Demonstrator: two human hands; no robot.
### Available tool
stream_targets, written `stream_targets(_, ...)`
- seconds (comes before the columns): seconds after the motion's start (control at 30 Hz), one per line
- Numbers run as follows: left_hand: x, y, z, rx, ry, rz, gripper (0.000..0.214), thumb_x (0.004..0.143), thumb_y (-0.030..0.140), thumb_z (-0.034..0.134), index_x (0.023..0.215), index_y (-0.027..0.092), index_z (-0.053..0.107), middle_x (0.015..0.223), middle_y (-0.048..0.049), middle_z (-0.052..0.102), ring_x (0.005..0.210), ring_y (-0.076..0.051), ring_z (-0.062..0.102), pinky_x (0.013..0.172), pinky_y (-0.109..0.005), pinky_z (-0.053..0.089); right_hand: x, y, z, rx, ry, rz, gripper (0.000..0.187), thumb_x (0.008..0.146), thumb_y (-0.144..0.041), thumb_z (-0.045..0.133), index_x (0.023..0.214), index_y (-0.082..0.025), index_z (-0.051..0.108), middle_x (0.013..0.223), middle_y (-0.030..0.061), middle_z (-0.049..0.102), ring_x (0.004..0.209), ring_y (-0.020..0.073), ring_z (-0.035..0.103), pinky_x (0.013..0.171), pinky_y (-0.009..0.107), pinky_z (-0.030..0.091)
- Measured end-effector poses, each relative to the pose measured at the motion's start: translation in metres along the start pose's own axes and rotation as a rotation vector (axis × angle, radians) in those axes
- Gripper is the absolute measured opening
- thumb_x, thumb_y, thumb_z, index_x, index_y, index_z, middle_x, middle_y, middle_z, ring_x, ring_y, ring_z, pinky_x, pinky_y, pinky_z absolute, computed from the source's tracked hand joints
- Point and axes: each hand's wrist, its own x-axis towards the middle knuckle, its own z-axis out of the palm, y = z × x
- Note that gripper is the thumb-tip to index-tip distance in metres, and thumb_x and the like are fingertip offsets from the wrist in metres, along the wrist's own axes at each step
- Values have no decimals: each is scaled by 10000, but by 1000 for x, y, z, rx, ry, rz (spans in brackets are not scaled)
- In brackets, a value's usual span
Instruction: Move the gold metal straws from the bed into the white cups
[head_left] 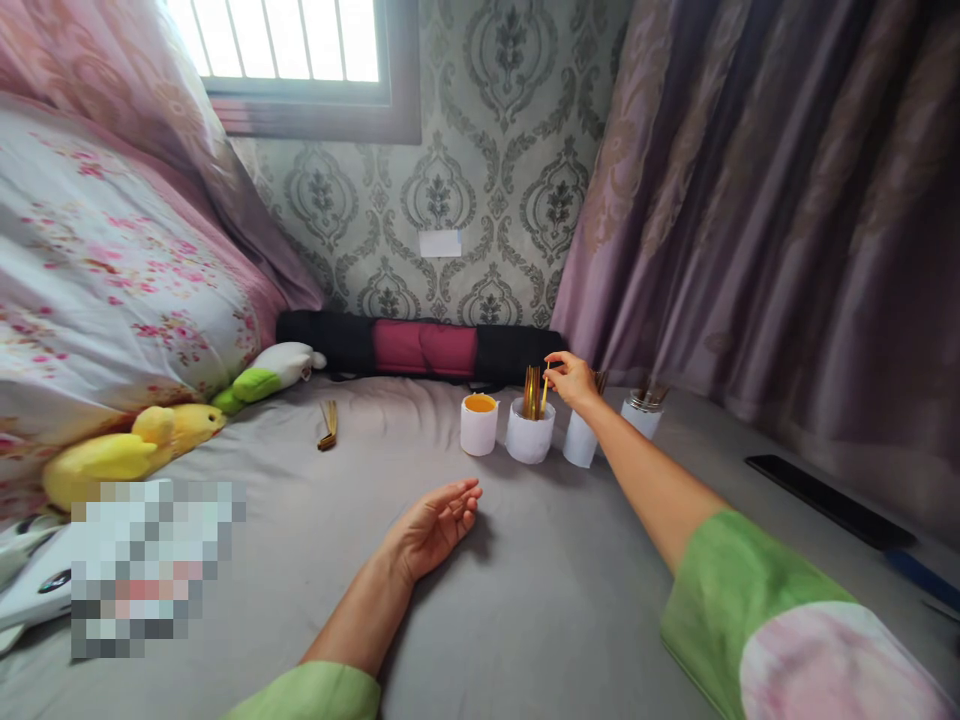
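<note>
My right hand (571, 382) pinches a thin gold stick (546, 390) between thumb and fingertips. The stick stands upright at the right side of a short white container (530, 442), beside a bunch of gold sticks (533, 388) inside it. Just left is another white container (478, 432) with a yellow-orange inside. Partly behind my right arm stands a third white container (579, 442), with stick tops showing above it. My left hand (439, 525) lies on the grey bedsheet, palm turned up, fingers loosely curled and holding nothing.
A fourth white container (642, 416) with sticks stands by the curtain. Several gold sticks (328, 430) lie on the sheet to the left. Soft toys (127, 455) line the left side. A black phone-like slab (829, 497) lies at right, and a black-and-red roll (424, 347) along the wall.
</note>
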Motion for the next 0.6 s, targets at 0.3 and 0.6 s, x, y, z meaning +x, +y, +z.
stream_targets(0.3,1,0,0,1,1,2,191,706,77,596,895,52,583,797,-76,616,626,-86,580,548,-169,484,-2,14,6,-32,0,10,238,677,-119,520,893,-189,590,622,-32,605,541,89,582,594,240,495)
stream_targets(0.6,-1,0,1,2,3,2,179,709,74,592,887,55,585,788,-76,614,623,-87,579,547,-170,486,0,14,8,-51,-13,61,310,734,-95,431,990,-175,588,721,10,629,564,74,591,575,206,495)
